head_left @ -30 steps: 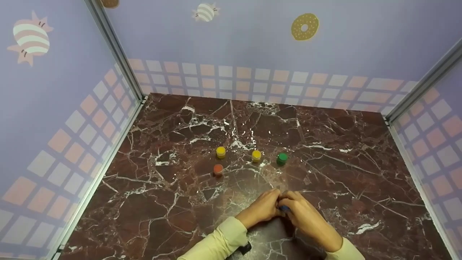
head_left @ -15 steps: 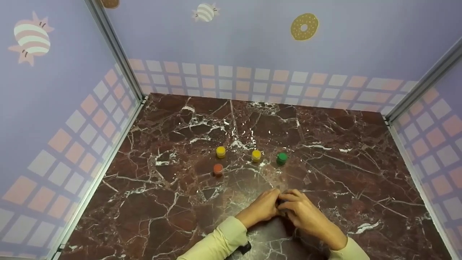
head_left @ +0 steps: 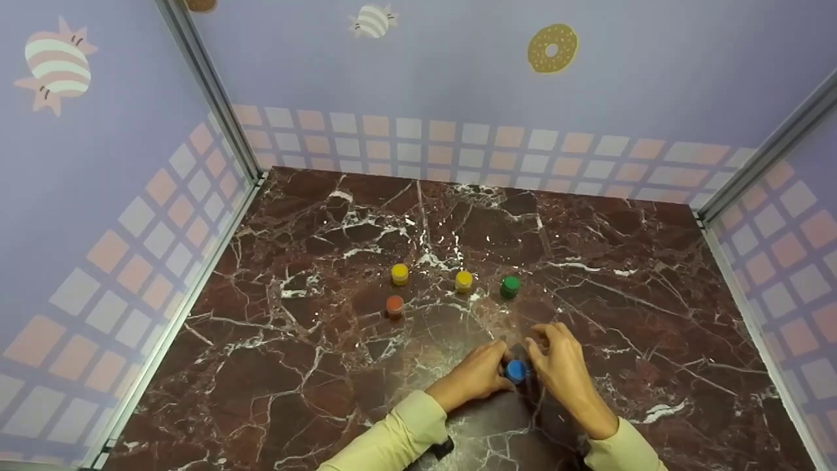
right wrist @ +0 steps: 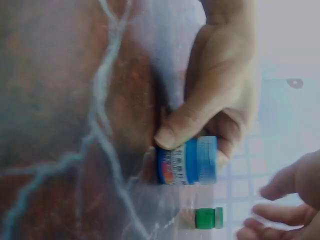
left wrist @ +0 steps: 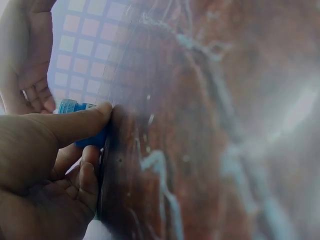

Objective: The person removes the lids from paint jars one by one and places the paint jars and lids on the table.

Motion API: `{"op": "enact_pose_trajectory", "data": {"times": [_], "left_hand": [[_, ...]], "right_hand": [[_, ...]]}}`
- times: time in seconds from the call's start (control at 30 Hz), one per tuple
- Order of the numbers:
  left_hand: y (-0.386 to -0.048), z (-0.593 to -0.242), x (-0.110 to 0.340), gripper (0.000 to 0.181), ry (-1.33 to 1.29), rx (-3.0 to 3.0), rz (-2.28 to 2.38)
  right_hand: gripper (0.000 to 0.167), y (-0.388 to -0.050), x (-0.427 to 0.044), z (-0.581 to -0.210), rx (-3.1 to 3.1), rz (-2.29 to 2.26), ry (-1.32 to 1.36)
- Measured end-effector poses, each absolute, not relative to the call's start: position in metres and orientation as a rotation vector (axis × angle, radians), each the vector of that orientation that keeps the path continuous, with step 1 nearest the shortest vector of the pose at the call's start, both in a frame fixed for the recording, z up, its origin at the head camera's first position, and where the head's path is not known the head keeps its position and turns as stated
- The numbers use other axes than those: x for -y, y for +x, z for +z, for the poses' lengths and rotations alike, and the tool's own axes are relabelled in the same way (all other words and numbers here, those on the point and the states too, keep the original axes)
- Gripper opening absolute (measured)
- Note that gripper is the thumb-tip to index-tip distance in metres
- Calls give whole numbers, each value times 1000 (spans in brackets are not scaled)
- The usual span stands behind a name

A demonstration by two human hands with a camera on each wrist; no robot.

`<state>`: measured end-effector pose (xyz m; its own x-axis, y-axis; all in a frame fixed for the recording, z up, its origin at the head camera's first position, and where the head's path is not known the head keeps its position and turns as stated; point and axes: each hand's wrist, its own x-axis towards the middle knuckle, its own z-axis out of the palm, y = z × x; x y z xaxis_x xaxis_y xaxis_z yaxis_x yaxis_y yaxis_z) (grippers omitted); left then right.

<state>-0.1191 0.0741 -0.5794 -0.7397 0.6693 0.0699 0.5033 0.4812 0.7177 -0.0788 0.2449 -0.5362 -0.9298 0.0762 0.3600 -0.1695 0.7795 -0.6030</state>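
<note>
A small blue paint jar [head_left: 516, 372] with its lid on stands on the marbled tabletop near the front. My left hand [head_left: 476, 373] pinches it low on the side between thumb and fingers. In the right wrist view, the jar [right wrist: 187, 162] shows a printed label and a ribbed lid, with the left thumb pressed near its base. My right hand [head_left: 563, 366] is just right of the jar, apart from it, with loosely bent fingers and nothing in them. From the left wrist view, the left thumb covers much of the jar [left wrist: 68, 106].
Farther back stand two yellow-lidded jars [head_left: 399, 275] [head_left: 463, 282], a green jar [head_left: 511, 287] and an orange-lidded jar [head_left: 394, 306]. Patterned purple panels [head_left: 418, 78] enclose the back and both sides of the table [head_left: 314, 392].
My right hand has come off the top of the blue jar and moved right, leaving the lid uncovered. The left hand keeps its grip in the same place.
</note>
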Motion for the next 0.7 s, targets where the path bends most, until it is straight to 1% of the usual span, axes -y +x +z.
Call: {"op": "enact_pose_trajectory", "data": {"times": [0.23, 0.4, 0.57, 0.7], "left_hand": [[-119, -580, -75, 40, 1004, -2523, 1078], [-120, -579, -75, 39, 996, -2535, 1058], [-120, -580, -76, 39, 1003, -2550, 1052], [-120, -581, -76, 34, 1023, -2572, 1042]], "right_hand": [[11, -73, -239, -538, 2719, 944, 58], [17, -70, -233, -536, 2787, 888, 118], [21, -67, -227, -533, 2873, 848, 118], [23, -63, -223, -534, 2907, 805, 121]]}}
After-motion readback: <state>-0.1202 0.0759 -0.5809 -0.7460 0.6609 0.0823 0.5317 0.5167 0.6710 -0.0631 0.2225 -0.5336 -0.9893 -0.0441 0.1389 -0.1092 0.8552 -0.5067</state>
